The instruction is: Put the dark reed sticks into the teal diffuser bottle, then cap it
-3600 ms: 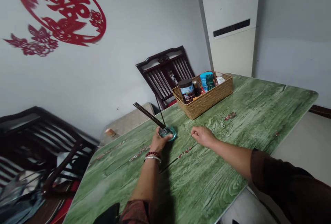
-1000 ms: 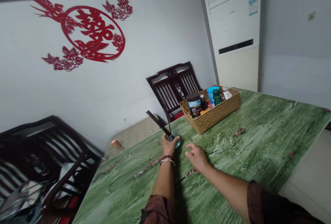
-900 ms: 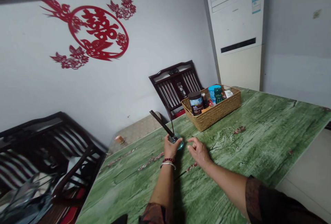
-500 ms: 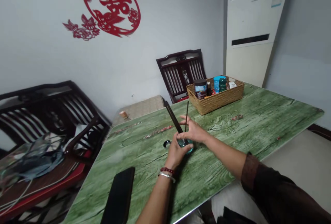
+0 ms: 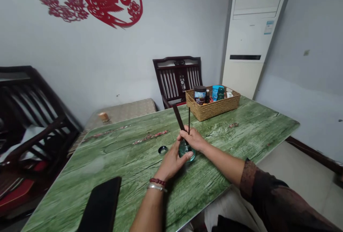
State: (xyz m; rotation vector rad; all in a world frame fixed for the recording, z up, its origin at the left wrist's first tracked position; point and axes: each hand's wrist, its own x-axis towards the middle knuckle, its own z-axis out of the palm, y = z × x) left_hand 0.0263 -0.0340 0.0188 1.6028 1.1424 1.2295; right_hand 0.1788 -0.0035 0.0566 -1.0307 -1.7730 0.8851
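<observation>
A small clear bluish-green glass bottle stands on the table with my left hand wrapped around its near side. Dark diffuser sticks rise from its neck, bunched together and leaning left. One thinner dark stick stands apart from them, almost upright. My right hand is closed around the lower part of the sticks, just above the bottle; its fingers partly hide the neck. On the table left of the bottle lies a black ring-shaped cap.
A black phone lies at the near left of the green marbled table. A wicker basket with jars and bottles sits at the back right. Dark wooden chairs stand behind and to the left.
The view has shifted and levelled. My right hand's fingers, more spread before, have drawn in around the sticks. My left hand stays on the bottle.
</observation>
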